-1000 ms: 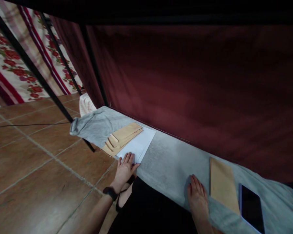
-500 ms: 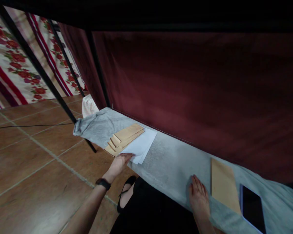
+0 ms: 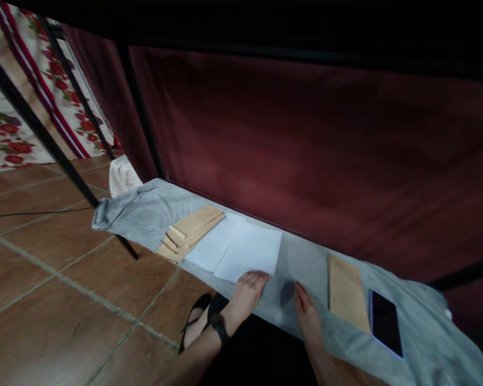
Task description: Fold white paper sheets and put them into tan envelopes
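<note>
A white sheet of paper [image 3: 251, 249] lies partly over other white paper [image 3: 209, 246] on a grey cloth-covered surface. My left hand [image 3: 249, 292], with a dark band at its wrist, is closed on the sheet's near right edge; the fingertips are partly hidden. To its right, my right hand [image 3: 307, 311] is held just over the cloth with fingers extended and nothing in them. Several brown paper envelopes [image 3: 197, 225] lie fanned at the left of the paper. Another brown envelope stack [image 3: 348, 292] rests to the right of my right hand.
A dark-screened phone [image 3: 386, 324] lies at the right on the grey cloth [image 3: 145, 206]. A dark red curtain [image 3: 265, 150] hangs behind the surface. Black metal posts [image 3: 44, 131] stand at the left over a brown tiled floor [image 3: 44, 311]. My knees are under the near edge.
My left hand has moved right, drawing a white sheet off the other paper. My right hand has lifted and turned slightly inward. The view has shifted to the right.
</note>
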A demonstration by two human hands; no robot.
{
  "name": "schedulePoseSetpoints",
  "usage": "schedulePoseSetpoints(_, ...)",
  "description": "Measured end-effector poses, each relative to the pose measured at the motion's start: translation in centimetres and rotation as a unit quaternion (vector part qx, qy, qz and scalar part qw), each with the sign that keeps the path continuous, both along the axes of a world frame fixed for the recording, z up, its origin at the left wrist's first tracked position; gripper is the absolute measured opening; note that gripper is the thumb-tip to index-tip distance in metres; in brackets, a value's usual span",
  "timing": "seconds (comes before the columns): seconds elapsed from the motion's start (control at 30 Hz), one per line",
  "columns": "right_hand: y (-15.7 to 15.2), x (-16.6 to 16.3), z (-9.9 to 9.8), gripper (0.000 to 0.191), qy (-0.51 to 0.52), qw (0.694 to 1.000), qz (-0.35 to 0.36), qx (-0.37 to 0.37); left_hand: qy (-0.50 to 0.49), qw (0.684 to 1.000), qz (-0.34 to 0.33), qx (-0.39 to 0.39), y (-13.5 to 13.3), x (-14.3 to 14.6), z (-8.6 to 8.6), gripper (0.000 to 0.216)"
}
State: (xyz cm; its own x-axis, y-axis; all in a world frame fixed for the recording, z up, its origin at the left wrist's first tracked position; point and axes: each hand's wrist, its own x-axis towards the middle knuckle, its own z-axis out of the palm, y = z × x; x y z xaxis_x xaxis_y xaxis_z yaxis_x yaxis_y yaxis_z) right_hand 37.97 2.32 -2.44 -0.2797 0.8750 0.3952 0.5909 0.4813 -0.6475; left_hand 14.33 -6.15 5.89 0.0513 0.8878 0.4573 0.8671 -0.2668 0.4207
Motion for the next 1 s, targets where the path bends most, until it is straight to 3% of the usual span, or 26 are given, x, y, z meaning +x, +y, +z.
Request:
schedulePoseSetpoints(0.1, -0.2, -1.7, 1.3, 0.052, 0.064, 0.996, -0.008, -0.063, 0.005, 1.000, -0.023, -0.010, 0.1, 2.9, -0.6, 0.033)
schedulePoseSetpoints(0.33, 1.5, -3.2, 3.0, 0.052, 0.075, 0.995, -0.029, -0.063, 0.019, 0.996, -0.080, -0.032, -0.3, 5.9, -1.0, 0.026)
schedulePoseSetpoints(0.43, 2.5, -2.3, 2.4, 0.053, 0.053, 0.996, -0.033, -0.071, 0.016, 0.996, -0.084, -0.026, -0.5, 5.3, -1.3, 0.025)
schedulePoseSetpoints(0.57, 3.6, -1.2, 1.6, 0.052, 0.036, 0.995, -0.053, -0.080, 0.026, 0.999, -0.006, -0.022, 0.1, 2.7, -2.6, 0.033)
schedulePoseSetpoints(0.73, 3.8, -1.1, 1.7, 0.052, 0.011, 0.993, -0.081, -0.081, 0.055, 0.993, 0.062, -0.079, 1.5, 0.3, -4.6, 0.039)
schedulePoseSetpoints(0.9, 2.3, -1.9, 2.6, 0.051, -0.136, 0.984, -0.114, 0.018, 0.085, 0.990, 0.071, -0.084, 2.0, 0.9, -5.4, 0.042)
schedulePoseSetpoints(1.0, 1.3, -3.5, 2.7, 0.047, -0.174, 0.982, -0.055, 0.049, 0.100, 0.989, 0.070, -0.080, 3.1, 1.9, -5.5, 0.047)
